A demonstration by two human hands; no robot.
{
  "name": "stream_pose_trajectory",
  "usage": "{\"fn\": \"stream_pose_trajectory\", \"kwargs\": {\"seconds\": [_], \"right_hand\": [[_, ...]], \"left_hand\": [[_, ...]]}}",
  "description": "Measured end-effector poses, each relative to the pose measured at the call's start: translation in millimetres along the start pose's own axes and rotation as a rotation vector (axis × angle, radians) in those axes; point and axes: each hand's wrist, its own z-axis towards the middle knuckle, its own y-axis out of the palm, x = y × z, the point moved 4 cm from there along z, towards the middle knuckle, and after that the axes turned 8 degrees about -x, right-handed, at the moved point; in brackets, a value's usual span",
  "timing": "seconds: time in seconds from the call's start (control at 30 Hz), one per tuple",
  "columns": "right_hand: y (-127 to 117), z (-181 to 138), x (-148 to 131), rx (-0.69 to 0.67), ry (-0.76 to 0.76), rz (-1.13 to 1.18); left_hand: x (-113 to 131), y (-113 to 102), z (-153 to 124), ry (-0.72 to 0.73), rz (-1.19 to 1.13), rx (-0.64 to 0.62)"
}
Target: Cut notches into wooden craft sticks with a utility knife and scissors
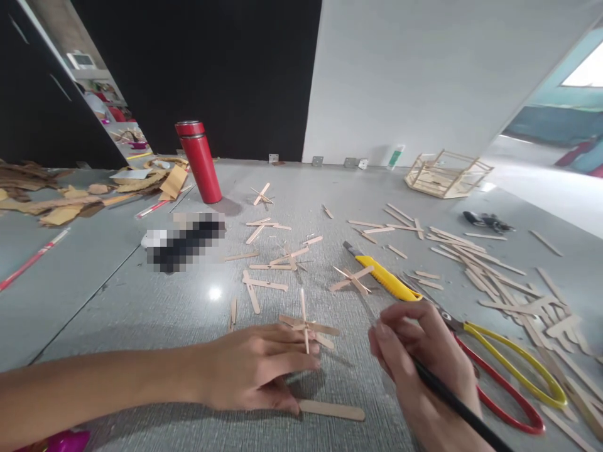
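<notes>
My left hand lies on the grey table with fingers stretched out, the thumb tip touching one end of a flat wooden stick. A small glued cluster of sticks stands just past its fingertips. My right hand is curled round a thin black rod, perhaps a pen or brush, that runs toward the lower right. A yellow utility knife lies just beyond that hand.
Shears with red and yellow handles lie right of my right hand. Loose sticks are scattered across the table. A red flask stands at the back, a stick-built frame at far right, cardboard scraps at left.
</notes>
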Motion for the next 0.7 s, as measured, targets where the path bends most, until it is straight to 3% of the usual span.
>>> {"fn": "stream_pose_trajectory", "kwargs": {"seconds": [0.03,0.13,0.2,0.3,0.4,0.57,0.7], "right_hand": [[1,-2,1,-0.096,0.017,0.004],[15,-11,6,-0.59,0.205,0.023],[22,-15,6,-0.778,0.285,-0.041],[27,-12,-1,-0.811,0.254,-0.172],[32,-7,-8,-0.798,0.16,-0.153],[27,5,-6,-0.692,0.092,-0.198],[25,9,-6,-0.686,0.089,-0.203]], "left_hand": [[-2,1,-1,-0.012,-0.019,0.011],[-5,2,-2,-0.06,-0.037,0.016],[-5,1,-1,-0.086,-0.016,0.006],[-1,-3,1,-0.066,0.081,0.044],[4,-8,2,-0.058,0.206,0.149],[3,-11,-6,-0.129,0.331,0.31],[3,-13,-9,-0.087,0.473,0.327]]}}
